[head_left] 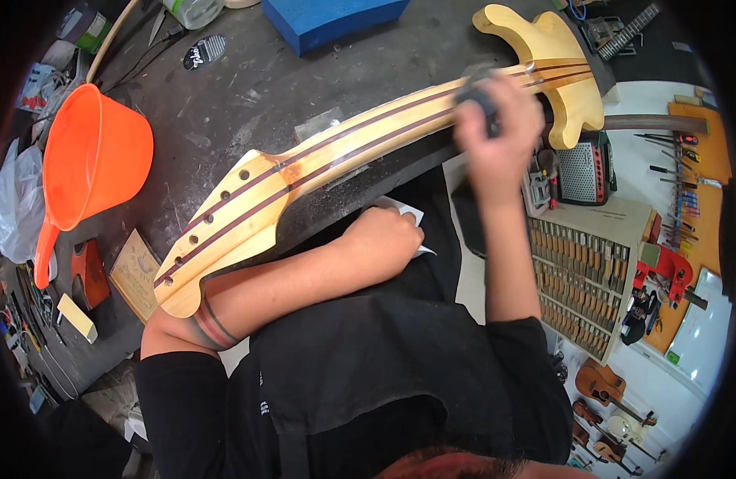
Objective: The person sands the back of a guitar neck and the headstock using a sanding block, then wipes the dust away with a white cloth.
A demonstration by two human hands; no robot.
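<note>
A pale wooden guitar neck with body wings (368,140), striped by two dark lines along its length, lies diagonally across the dark workbench. Its headstock with several holes is at the near left; the curved body end is at the far right. My right hand (503,120), smeared by motion, grips a dark rounded block (479,104) against the neck near the body end. Closer to me, my left hand (382,242) is a fist in front of the bench edge, with a white sheet of paper (412,209) sticking out around it. My left forearm passes beside the headstock.
An orange dipper (96,160) stands at left near a plastic bag (18,203). A blue block (332,20) sits at the back of the workbench (224,104). To the right are a drawer rack of tools (579,263), a small amplifier (583,172) and hanging guitars (601,383).
</note>
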